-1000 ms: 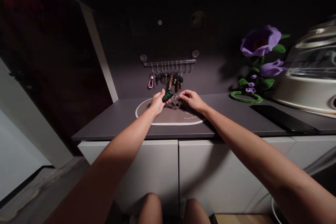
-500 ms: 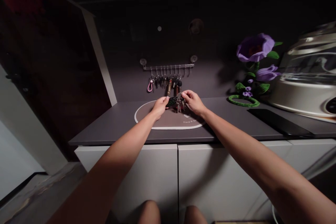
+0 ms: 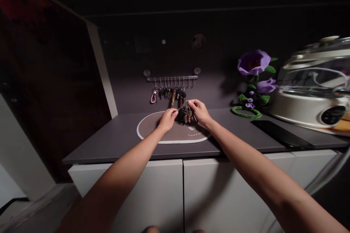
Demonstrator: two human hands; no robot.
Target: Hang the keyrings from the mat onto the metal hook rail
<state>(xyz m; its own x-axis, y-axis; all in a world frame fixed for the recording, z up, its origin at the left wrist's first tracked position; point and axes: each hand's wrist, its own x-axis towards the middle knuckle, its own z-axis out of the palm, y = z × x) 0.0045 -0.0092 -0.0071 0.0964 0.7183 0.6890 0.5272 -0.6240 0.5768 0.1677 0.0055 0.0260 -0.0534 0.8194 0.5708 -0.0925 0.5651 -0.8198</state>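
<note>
My right hand pinches the metal ring of a bunch of keys, which hangs over the oval mat. A black strap-like fob with some green on it hangs among the keys, partly hidden by them. Just left of the bunch is my left hand, its thumb and forefinger slightly apart and close to the fob, with nothing visible between them. Beneath both hands lies the brown oval mat with a white rim. Behind them, a clear hook rail on the wall carries several key sets, one with a pink loop.
A purple plush flower on a green ring base stands to the right. Nearby, a black flat slab lies on the dark counter. A cream appliance with a clear upper part occupies the far right. White cabinet doors are below.
My left hand has let go of the black fob, which was stretched sideways and now hangs by the keys. The right hand still holds the ring. The whole view has shifted slightly.
</note>
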